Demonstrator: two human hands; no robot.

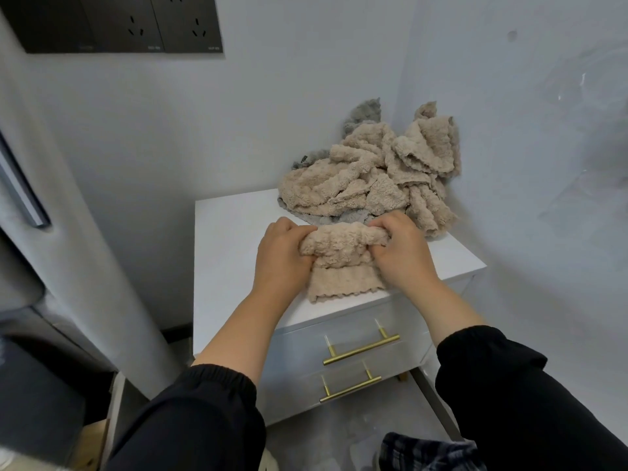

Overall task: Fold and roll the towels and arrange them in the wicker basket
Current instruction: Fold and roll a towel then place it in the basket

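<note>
You have two hands in view, your left hand (282, 256) and right hand (401, 253), and one half-rolled beige fleece towel (339, 266). The heap of beige and grey towels (367, 178) can't be counted. There is one white drawer cabinet (231, 239), two brass bar handles (362, 348) and three dark wall socket panels (136, 25).

I see both hands at the near edge of a white nightstand (231, 232). My left hand (283, 256) and right hand (401, 253) each grip one end of a beige towel (339, 263), its upper part bunched into a roll between them, its scalloped lower edge lying flat on the top. Just behind sits a heap of beige and grey towels (370, 175) against the wall. Two drawers with brass handles (362, 348) face me below.
</note>
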